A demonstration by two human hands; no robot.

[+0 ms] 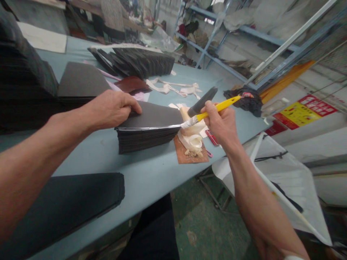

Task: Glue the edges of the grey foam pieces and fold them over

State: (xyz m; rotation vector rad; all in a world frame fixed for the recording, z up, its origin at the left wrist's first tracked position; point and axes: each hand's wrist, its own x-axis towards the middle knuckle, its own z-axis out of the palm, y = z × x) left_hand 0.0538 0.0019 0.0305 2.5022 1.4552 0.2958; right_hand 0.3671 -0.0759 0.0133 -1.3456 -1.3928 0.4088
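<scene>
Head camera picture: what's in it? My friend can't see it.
A person's right hand holds a yellow-handled paintbrush with its bristles at the top edge of a stack of dark grey flat sheets, while the left hand rests on the stack. The stack sits on a light blue table.

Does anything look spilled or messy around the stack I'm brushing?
Yes: pale crusty lumps lie on the brown board by the smeared white pot, just right of the stack of dark sheets, like spilled paste. The right hand holds the brush at the stack's edge; the left hand presses its top.
</scene>
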